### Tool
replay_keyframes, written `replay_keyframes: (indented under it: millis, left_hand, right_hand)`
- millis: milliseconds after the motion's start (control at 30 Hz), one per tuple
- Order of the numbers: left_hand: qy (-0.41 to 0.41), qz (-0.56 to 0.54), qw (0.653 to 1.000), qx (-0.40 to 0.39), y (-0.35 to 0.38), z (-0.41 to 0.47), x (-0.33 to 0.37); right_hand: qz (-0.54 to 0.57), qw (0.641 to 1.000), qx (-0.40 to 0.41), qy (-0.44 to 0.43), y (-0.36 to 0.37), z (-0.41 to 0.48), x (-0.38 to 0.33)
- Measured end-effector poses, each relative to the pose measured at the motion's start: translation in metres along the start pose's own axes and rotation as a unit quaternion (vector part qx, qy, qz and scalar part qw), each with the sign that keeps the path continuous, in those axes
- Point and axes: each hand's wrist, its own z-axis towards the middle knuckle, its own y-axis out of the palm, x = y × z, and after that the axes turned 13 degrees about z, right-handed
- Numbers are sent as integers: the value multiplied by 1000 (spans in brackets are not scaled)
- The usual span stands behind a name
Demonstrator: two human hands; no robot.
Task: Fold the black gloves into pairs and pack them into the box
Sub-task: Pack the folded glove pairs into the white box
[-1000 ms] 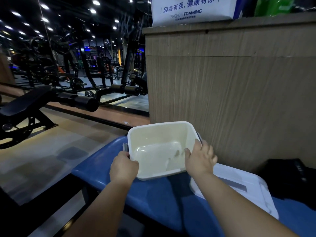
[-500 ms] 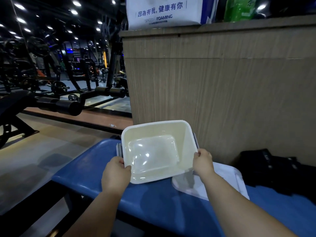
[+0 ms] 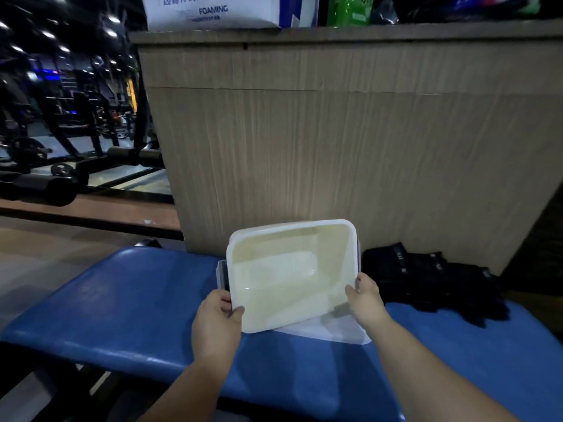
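An empty cream-white plastic box point(image 3: 350, 248) is held tilted above the blue padded bench point(image 3: 128, 303), its open side facing me. My left hand point(image 3: 217, 324) grips its near left corner, thumb inside the rim. My right hand point(image 3: 364, 300) holds its right edge beside a grey clip. The box's clear lid point(image 3: 329, 332) lies flat on the bench under the box, mostly hidden. A heap of black gloves point(image 3: 432, 278) lies on the bench to the right, against the wooden counter.
A tall wood-grain counter point(image 3: 335, 141) stands right behind the bench, with a white carton point(image 3: 213, 10) and green packs on top. Gym machines and weights fill the dark floor at the left. The bench's front edge drops off below my forearms.
The box has shifted right over the lid and toward the gloves, still in both hands. My view has turned right, so more of the glove heap shows.
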Motion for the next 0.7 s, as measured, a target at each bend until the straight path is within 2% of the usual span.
replay_keyframes:
  millis: [200,400,700]
  left_hand:
    - [-21,-9,1000,-8,26,-12,-6]
    - [-28,-24,999,3,34,-15,-7]
    - [-37,-27,998,45,23,-4,-18]
  right_hand:
    - [-27,998,-40,30,-15,4,16]
    - [47,995,-71,61,-20,2,19]
    - [51,992,-105,48,5,6,16]
